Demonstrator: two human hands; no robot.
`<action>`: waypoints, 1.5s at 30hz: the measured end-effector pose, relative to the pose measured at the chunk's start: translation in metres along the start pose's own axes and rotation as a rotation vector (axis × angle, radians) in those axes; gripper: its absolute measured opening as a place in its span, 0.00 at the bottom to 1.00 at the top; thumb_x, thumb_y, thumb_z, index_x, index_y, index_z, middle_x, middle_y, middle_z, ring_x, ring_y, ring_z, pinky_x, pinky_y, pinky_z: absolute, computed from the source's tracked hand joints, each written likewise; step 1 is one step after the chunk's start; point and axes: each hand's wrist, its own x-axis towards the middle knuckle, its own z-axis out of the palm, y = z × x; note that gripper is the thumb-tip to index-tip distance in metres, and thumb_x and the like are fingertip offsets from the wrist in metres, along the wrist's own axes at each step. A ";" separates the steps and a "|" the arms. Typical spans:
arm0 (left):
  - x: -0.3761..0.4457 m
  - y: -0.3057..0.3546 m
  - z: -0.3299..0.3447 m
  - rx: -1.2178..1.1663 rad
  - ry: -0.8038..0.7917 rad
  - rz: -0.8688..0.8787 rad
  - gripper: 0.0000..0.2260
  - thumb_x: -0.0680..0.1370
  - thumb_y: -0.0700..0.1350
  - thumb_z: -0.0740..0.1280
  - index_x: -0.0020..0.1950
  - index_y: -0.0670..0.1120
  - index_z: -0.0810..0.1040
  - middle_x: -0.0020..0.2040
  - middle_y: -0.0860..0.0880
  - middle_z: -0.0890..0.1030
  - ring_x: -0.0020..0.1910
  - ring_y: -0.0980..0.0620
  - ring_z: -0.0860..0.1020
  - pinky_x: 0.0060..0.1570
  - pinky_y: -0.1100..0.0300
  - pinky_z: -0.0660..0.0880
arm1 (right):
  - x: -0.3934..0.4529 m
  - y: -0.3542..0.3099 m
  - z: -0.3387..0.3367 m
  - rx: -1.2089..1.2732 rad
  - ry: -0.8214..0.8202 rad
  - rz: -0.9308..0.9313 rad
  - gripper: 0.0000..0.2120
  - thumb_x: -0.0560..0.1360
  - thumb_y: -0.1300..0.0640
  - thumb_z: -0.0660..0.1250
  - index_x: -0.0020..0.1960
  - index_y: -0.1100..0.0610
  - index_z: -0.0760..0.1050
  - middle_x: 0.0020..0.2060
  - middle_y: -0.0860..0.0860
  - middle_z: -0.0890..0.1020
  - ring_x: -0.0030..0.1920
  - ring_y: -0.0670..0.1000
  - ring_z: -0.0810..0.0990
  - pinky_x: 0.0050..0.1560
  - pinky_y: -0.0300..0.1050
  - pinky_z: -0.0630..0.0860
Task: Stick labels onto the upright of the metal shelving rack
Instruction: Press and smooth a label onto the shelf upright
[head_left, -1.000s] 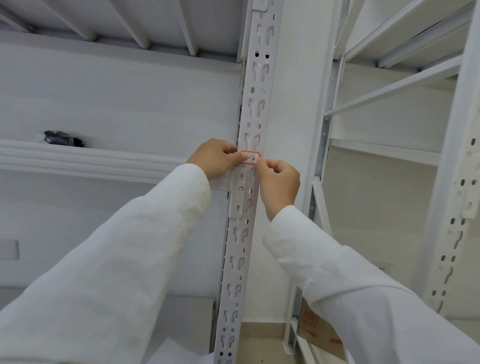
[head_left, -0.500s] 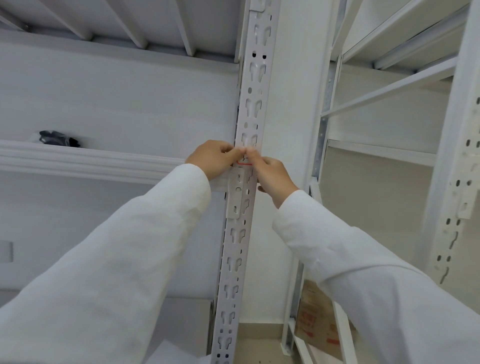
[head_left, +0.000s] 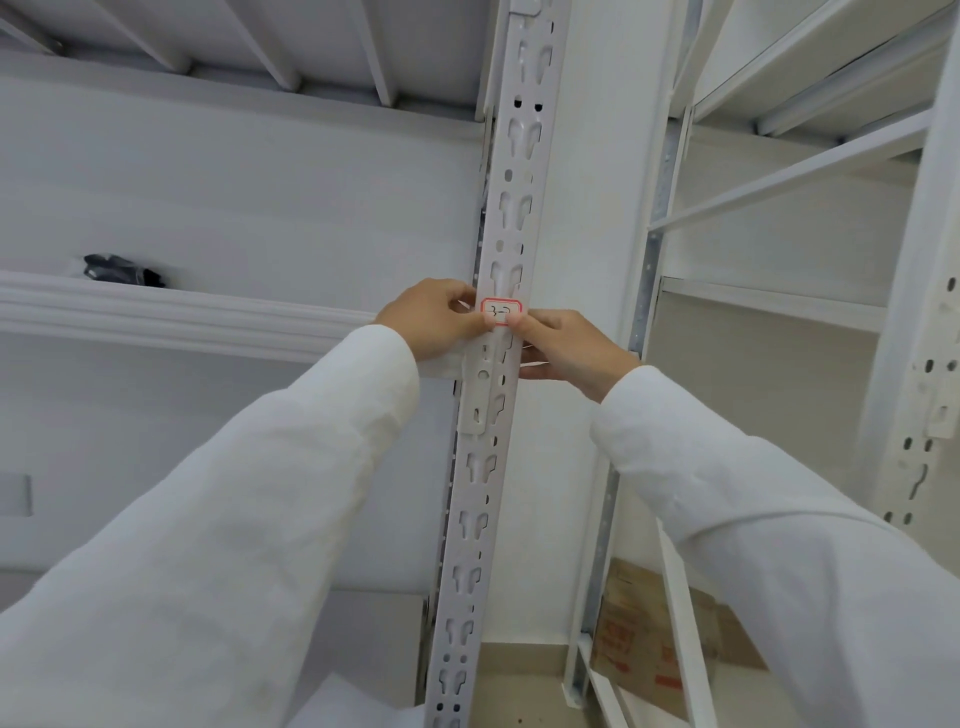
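— Two hands are seen at the upright (head_left: 511, 218); what is held between them?

— One label (head_left: 501, 312), red-bordered with handwriting, is pressed flat on the upright's face. Its left edge is pinned under the thumb of the left hand (head_left: 434, 319), whose fingers are curled together. Its lower right corner is touched by a fingertip of the right hand (head_left: 569, 353).

— Is anything gripped by the right hand?

— That cannot be told; something thin and white is glimpsed beneath its curled fingers. A dark object (head_left: 122, 270) is seen well left of the left hand, on the shelf (head_left: 182, 322).
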 end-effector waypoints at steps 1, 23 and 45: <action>0.000 0.000 0.000 -0.002 0.006 -0.002 0.19 0.72 0.57 0.68 0.60 0.50 0.79 0.55 0.49 0.83 0.56 0.48 0.80 0.62 0.47 0.73 | 0.001 -0.001 0.000 -0.008 0.002 -0.004 0.11 0.79 0.53 0.60 0.55 0.57 0.77 0.49 0.55 0.82 0.48 0.51 0.81 0.53 0.46 0.79; 0.001 0.006 0.003 -0.032 0.073 -0.017 0.15 0.78 0.54 0.61 0.53 0.47 0.82 0.53 0.47 0.83 0.55 0.47 0.79 0.62 0.50 0.72 | 0.004 -0.016 -0.003 -0.128 0.125 -0.021 0.16 0.78 0.46 0.60 0.47 0.57 0.79 0.42 0.52 0.83 0.40 0.48 0.83 0.46 0.43 0.80; 0.000 0.002 0.004 0.028 0.066 -0.009 0.17 0.71 0.64 0.66 0.48 0.52 0.78 0.45 0.52 0.79 0.48 0.50 0.76 0.56 0.53 0.72 | -0.001 -0.005 -0.008 0.035 -0.020 0.002 0.10 0.77 0.54 0.63 0.56 0.55 0.77 0.48 0.53 0.83 0.46 0.49 0.83 0.50 0.42 0.81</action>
